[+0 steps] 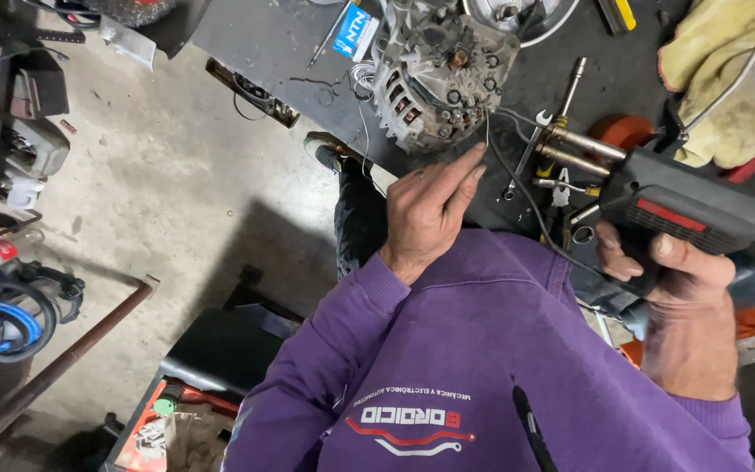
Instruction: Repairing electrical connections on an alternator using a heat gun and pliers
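Observation:
My left hand (425, 214) pinches a thin solder wire (488, 131) between thumb and fingers, its end next to the rear of a grey alternator (443, 74) on the dark workbench (264, 35). My right hand (683, 315) grips the handle of a black soldering gun (688, 205) with a red stripe. The gun's brass-coloured tip tubes (583, 149) point left toward the alternator, a short gap away. A dark cable (526, 205) runs from the alternator down between my hands. Purple sleeves cover both arms.
A yellowish cloth (727, 79) lies at the bench's far right beside an orange round part (622, 129). Small wrenches (530, 144) and a blue-white box (356, 31) lie on the bench. Below left are concrete floor, a rusty bar (63, 350) and cluttered shelves (2, 131).

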